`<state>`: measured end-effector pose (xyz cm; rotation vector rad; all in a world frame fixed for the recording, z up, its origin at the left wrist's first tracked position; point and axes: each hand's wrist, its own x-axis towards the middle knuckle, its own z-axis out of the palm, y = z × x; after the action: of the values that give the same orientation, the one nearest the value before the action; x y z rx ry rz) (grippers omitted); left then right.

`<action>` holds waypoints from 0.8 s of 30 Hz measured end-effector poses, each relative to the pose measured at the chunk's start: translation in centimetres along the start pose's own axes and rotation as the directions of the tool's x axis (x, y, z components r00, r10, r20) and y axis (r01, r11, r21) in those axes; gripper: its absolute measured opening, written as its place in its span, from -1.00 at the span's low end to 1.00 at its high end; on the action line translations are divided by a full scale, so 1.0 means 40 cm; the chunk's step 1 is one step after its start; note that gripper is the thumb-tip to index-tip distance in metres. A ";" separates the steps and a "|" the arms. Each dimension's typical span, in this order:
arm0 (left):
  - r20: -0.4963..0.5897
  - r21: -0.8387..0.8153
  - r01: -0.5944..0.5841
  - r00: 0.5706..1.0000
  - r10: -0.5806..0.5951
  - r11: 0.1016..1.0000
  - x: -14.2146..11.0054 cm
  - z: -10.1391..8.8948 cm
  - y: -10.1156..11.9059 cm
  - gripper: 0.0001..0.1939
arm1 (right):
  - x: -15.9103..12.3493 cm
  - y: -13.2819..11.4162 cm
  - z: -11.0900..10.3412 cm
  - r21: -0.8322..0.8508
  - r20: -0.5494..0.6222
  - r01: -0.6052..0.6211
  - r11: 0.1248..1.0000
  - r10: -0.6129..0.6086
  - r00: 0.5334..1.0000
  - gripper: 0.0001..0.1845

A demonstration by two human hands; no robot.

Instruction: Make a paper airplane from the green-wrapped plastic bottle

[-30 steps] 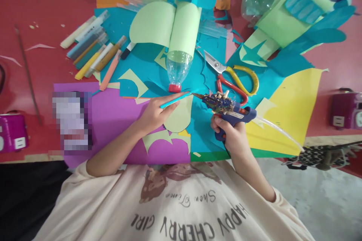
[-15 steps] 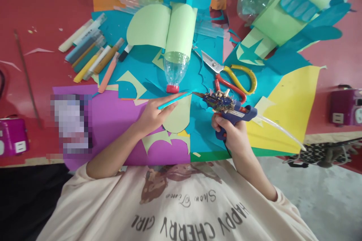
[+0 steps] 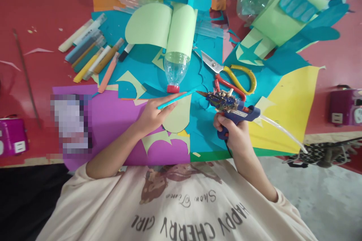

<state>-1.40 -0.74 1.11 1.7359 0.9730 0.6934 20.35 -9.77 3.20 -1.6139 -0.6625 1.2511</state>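
My left hand (image 3: 154,114) is closed on a thin teal paper piece (image 3: 177,98), held edge-up above a purple sheet (image 3: 113,116) and a light green cutout (image 3: 178,117). My right hand (image 3: 233,133) grips a blue hot glue gun (image 3: 230,106) crusted with scraps; its nozzle points left, close to the right tip of the teal piece. A clear glue stick (image 3: 283,132) trails out behind the gun. Just beyond lies a plastic bottle (image 3: 177,45) wrapped in light green paper with a green wing and a red cap.
Scissors (image 3: 229,73) with yellow and red handles lie right of the bottle. Several markers (image 3: 90,51) are fanned out at the left on the red table (image 3: 34,71). A yellow sheet (image 3: 288,101), teal sheets and another green-and-teal paper craft (image 3: 283,19) cover the right side. Purple boxes (image 3: 345,107) stand at both table edges.
The glue gun has shifted slightly right and tilted, its nozzle now a little farther from the tip of the teal piece. My left hand has stayed put.
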 end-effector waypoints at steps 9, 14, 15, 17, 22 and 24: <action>0.012 0.020 -0.003 1.000 0.003 1.000 0.001 0.000 -0.001 -0.59 | 0.001 -0.001 -0.003 -0.011 -0.006 -0.012 1.000 0.012 1.000 -0.79; 0.009 0.018 0.018 1.000 -0.018 1.000 0.000 0.000 -0.001 -0.60 | 0.002 0.002 -0.001 0.011 -0.014 -0.028 1.000 0.029 1.000 -0.80; 0.001 0.010 0.018 1.000 -0.018 1.000 0.000 0.000 0.000 -0.60 | 0.002 0.003 -0.001 0.017 -0.013 -0.027 0.999 0.027 1.000 -0.80; -0.016 -0.004 0.021 1.000 -0.022 1.000 0.000 0.001 0.001 -0.60 | 0.002 0.004 -0.002 0.024 -0.017 -0.021 0.999 0.022 1.000 -0.80; 0.001 0.005 0.042 0.999 -0.042 0.999 -0.002 -0.001 -0.003 -0.59 | 0.001 0.002 -0.007 0.023 -0.014 -0.023 0.999 0.023 1.000 -0.81; 0.002 -0.007 0.039 0.999 -0.039 0.999 -0.003 -0.002 -0.005 -0.60 | 0.000 0.000 -0.009 0.030 -0.013 -0.022 0.999 0.022 1.000 -0.81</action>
<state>-1.57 -0.75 0.96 1.7074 0.9991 0.6690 20.68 -9.90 3.19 -1.6075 -0.6165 1.2597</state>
